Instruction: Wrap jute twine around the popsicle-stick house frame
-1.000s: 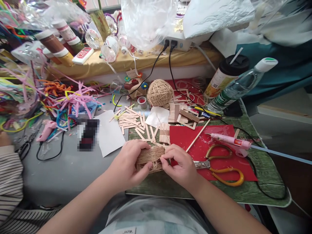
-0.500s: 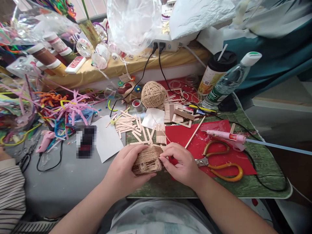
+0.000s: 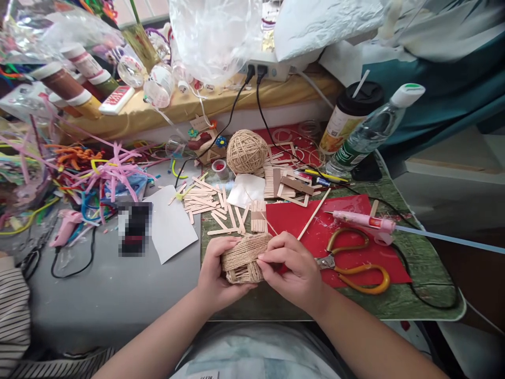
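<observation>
My left hand is wrapped round the left side of a small twine-wrapped craft piece, thumb beneath and fingers behind. Bands of brown twine cover its top, and openings show along its lower front. At its right side my right hand pinches with thumb and forefinger; a strand of twine runs from behind toward that hand. Beyond the piece rests a large ball of twine. Loose craft sticks lie behind my left hand, and a bundle of sticks is just past the piece.
Right of my hands are scissors and a pink glue gun on red felt. A water bottle and lidded cup stand behind. Pipe cleaners pile up left. A co-worker's striped sleeve is at the left edge.
My left hand has shifted its hold, its fingers now farther behind the craft piece. The piece is turned slightly, and my right hand still pinches at its right side.
</observation>
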`<control>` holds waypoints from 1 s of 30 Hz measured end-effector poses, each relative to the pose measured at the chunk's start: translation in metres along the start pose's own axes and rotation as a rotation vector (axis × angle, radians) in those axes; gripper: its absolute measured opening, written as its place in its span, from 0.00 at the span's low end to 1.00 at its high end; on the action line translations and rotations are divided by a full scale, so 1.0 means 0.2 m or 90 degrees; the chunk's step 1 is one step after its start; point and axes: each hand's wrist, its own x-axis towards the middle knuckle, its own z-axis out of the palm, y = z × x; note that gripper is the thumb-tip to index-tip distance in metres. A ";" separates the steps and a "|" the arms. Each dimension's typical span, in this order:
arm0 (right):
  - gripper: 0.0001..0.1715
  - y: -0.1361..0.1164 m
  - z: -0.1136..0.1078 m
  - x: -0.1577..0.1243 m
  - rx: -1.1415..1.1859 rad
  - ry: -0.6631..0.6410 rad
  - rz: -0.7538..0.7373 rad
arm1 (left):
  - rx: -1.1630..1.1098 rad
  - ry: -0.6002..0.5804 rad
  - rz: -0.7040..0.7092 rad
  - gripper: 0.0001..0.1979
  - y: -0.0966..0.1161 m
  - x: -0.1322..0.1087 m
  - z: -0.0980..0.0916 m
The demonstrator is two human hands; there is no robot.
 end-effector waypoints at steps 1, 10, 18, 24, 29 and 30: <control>0.12 0.00 0.00 0.00 -0.004 -0.001 0.002 | 0.006 -0.021 -0.011 0.39 0.01 0.01 -0.02; 0.11 0.00 0.02 -0.01 -0.030 -0.012 0.017 | 0.217 -0.211 -0.046 0.43 0.26 0.22 -0.09; 0.10 0.03 -0.03 0.01 -0.029 -0.043 0.030 | 0.126 -0.121 -0.051 0.43 0.13 0.13 -0.11; 0.09 0.05 -0.02 0.00 -0.016 -0.075 0.026 | 0.078 -0.083 -0.022 0.44 0.05 0.07 -0.12; 0.10 0.07 0.00 0.01 -0.011 -0.087 0.024 | 0.051 -0.061 -0.017 0.42 0.02 0.03 -0.13; 0.10 0.07 0.01 0.01 -0.009 -0.087 0.026 | 0.056 -0.072 -0.029 0.41 0.03 0.04 -0.15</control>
